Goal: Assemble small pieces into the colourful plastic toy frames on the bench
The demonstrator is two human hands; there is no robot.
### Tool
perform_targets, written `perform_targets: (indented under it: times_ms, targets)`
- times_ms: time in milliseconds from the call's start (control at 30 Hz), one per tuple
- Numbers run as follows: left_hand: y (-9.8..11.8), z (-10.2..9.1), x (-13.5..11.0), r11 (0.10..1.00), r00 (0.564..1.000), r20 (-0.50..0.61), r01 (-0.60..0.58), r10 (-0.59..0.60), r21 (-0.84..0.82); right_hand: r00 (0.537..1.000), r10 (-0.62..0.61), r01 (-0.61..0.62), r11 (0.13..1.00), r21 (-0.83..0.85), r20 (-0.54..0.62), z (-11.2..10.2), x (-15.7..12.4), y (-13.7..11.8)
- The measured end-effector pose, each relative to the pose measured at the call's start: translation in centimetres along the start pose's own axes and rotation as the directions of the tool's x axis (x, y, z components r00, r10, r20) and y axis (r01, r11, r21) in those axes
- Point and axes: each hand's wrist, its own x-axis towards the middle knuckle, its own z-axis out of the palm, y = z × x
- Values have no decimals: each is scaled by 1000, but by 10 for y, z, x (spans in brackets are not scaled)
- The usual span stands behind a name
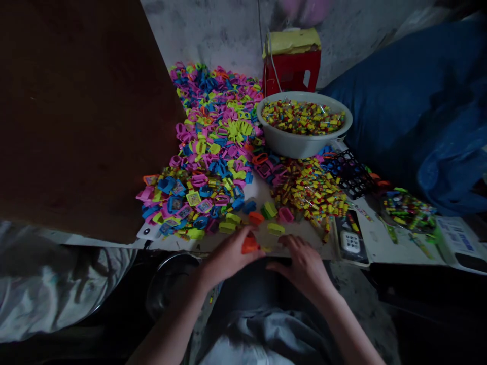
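My left hand (236, 250) is closed around an orange plastic toy piece (250, 245), which looks like a toy watch, at the table's front edge. To its right, my right hand (301, 258) has its thumb and fingers apart, with nothing visible in it. Just beyond the hands lie loose pieces of the same kind: an orange one (256, 218), a pink one (285, 215) and several yellow-green ones (269, 210). Farther right is a heap of small wrapped candies (312, 191) in yellow and red.
A big pile of colourful toy pieces (216, 137) spreads left and back. A white basin (300, 144) of candies stands behind the heap, before a red crate (292, 71). A brown board (83, 121) rises at left; a phone (350, 242) lies at the right front edge.
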Motion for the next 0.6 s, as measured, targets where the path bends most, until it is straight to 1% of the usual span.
perform_targets:
  times_ms: [33,67,133,167,233,267,300,333,367,433,467,500,533,600]
  targets:
    - [-2,-17,2,995,992,-124,-2,14,96,997,53,-57,996,-66,-60,1,3,12]
    - [-5,-36,4,979,966,-255,12,41,202,989,102,-116,984,-135,-107,3,5,25]
    - [-12,-81,9,910,882,-459,96,111,404,952,216,-270,925,-267,-215,11,6,51]
    - [-16,-104,11,866,832,-536,154,146,475,942,237,-306,900,-312,-239,16,5,62]
    - [-27,-145,15,793,726,-663,289,184,536,932,242,-331,871,-362,-271,26,2,76]
    - [-33,-161,18,769,681,-707,342,192,539,932,236,-330,868,-371,-275,30,1,79]
    - [-39,-174,20,752,652,-734,384,189,535,935,233,-324,870,-372,-269,34,0,80]
    - [-46,-184,23,742,641,-748,414,174,528,938,233,-317,876,-364,-257,36,-1,79]
    - [-52,-190,26,737,644,-751,436,146,517,942,235,-309,885,-349,-240,37,-2,77]
    - [-64,-196,31,737,663,-745,466,77,490,948,235,-292,908,-299,-212,38,-2,72]
    - [-67,-196,32,740,665,-745,474,53,476,951,234,-283,922,-263,-203,39,-3,71]
    - [-69,-195,33,745,653,-756,480,48,462,953,231,-272,937,-220,-196,40,-3,70]
    - [-69,-192,34,751,629,-775,481,64,452,954,231,-263,950,-168,-190,41,-4,70]
    - [-64,-179,35,770,565,-812,449,148,453,953,246,-255,967,-25,-178,45,-7,70]
